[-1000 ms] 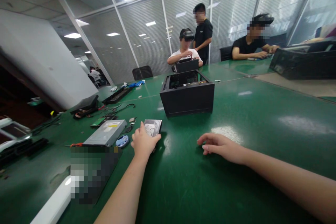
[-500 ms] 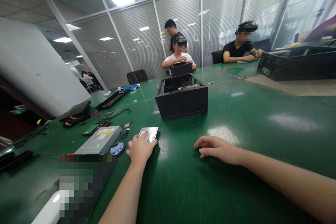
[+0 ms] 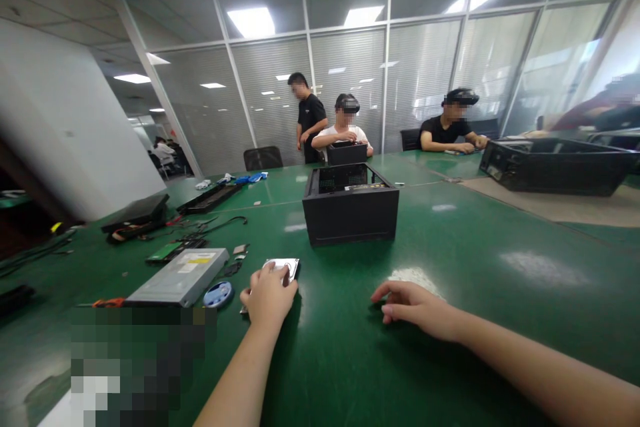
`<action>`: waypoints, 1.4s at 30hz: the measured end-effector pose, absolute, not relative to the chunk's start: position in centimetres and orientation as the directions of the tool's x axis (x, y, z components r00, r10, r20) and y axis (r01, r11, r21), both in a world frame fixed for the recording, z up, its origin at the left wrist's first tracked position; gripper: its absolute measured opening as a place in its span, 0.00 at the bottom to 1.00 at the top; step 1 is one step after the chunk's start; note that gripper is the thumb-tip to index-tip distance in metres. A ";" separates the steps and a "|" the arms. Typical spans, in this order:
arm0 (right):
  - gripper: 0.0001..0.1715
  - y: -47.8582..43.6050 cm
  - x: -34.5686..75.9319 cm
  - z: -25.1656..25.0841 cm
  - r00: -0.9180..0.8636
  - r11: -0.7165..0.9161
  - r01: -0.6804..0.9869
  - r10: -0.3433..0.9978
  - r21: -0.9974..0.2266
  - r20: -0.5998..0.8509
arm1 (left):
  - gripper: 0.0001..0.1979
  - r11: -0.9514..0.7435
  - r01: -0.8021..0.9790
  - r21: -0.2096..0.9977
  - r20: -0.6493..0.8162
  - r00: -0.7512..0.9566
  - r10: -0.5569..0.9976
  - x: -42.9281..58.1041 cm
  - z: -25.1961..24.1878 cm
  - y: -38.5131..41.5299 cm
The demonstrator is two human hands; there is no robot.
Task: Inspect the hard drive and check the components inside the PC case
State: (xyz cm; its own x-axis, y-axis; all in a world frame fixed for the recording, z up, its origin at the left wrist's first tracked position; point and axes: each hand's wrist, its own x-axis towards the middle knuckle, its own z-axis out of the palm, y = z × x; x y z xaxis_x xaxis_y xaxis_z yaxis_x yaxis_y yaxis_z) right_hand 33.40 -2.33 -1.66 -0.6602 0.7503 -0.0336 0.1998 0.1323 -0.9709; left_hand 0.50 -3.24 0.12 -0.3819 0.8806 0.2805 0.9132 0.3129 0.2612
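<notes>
My left hand (image 3: 270,297) is closed over a silver hard drive (image 3: 289,268), gripping it by its sides at the table surface. The drive's far end shows past my fingers; the rest is under my palm. Over the green table (image 3: 340,360), my right hand (image 3: 417,307) is held with its fingers loosely curved and apart, nothing in them. Just left of the drive lies a round blue part (image 3: 219,294), and beside that a silver optical drive (image 3: 183,277) with a yellow label. A black computer case (image 3: 351,219) stands open-topped beyond my hands.
Small loose parts (image 3: 240,249), a green circuit board (image 3: 167,251) and cables (image 3: 230,220) lie at the left. An orange-handled tool (image 3: 109,303) is beside the optical drive. Another case (image 3: 557,170) stands at the far right. Several people are across the table.
The view has tilted up and levelled, so things sit lower in it. My left hand stays on the hard drive, and my right hand keeps its pose. The standing person has shifted left.
</notes>
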 end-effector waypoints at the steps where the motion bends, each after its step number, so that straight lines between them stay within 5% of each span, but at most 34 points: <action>1: 0.19 -2.3 33.4 -1.7 -0.661 0.131 0.199 0.749 -0.971 -0.035 | 0.18 0.299 0.918 0.260 0.286 -0.369 0.884 0.5 0.1 -3.2; 23: 0.17 -2.9 33.1 -1.1 -0.646 0.121 0.203 0.762 -0.972 -0.040 | 0.16 0.236 0.945 0.226 0.309 -0.299 0.903 0.4 -0.1 -3.2; 30: 0.24 -2.7 32.3 2.2 -0.642 0.297 0.235 0.762 -0.926 0.082 | 0.15 0.263 0.938 0.227 0.334 -0.329 0.883 0.6 -0.6 -3.1; 38: 0.29 6.8 28.9 11.7 -0.497 0.674 0.510 0.738 -0.534 0.456 | 0.15 0.256 0.933 0.254 0.324 -0.331 0.886 1.1 -0.1 -3.4; 42: 0.32 13.7 27.3 14.3 -0.492 0.616 0.746 0.767 -0.255 0.413 | 0.15 0.253 0.933 0.256 0.322 -0.329 0.888 1.2 -0.2 -3.5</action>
State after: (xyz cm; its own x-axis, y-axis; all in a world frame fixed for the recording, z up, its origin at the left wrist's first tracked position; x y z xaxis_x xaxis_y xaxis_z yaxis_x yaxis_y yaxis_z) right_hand 27.27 13.73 14.32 -0.4919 0.7666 0.4128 0.7457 0.6157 -0.2548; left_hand 1.21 -3.49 -0.17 -0.3291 0.8877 0.3221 0.9330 0.2531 0.2558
